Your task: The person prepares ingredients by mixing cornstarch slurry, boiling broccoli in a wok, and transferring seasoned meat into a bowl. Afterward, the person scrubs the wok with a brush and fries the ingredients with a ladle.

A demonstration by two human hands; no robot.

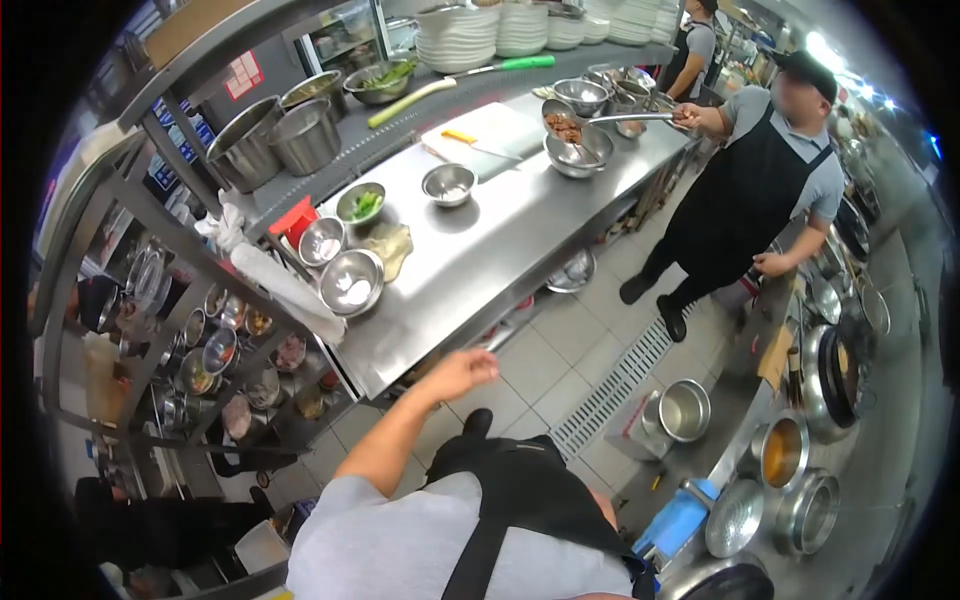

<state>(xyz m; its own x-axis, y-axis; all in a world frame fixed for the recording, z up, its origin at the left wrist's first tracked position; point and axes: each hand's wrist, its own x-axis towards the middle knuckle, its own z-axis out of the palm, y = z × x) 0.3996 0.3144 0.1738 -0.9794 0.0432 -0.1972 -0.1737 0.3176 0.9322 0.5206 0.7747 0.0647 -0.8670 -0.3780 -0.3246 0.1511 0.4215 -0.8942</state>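
Observation:
My left hand (466,374) hangs in the air just off the front edge of the steel counter (430,335), over the tiled floor. Its fingers are loosely bent and a little apart, and I see nothing in them. Nearest to it on the counter is a steel bowl (351,282) with something white inside. Beside that bowl lies a crumpled tan cloth (389,250), with a smaller steel bowl (322,241) and a bowl of green vegetables (361,203) behind. My right hand is out of sight; only a sliver of that arm shows beside my apron.
A co-worker (750,190) stands at the far right, tipping a long-handled ladle (640,117) of brown food over a steel bowl (578,152). A knife (480,144) lies on a white cutting board (465,130). A floor drain (625,385) and a steel pot (684,410) are at my right.

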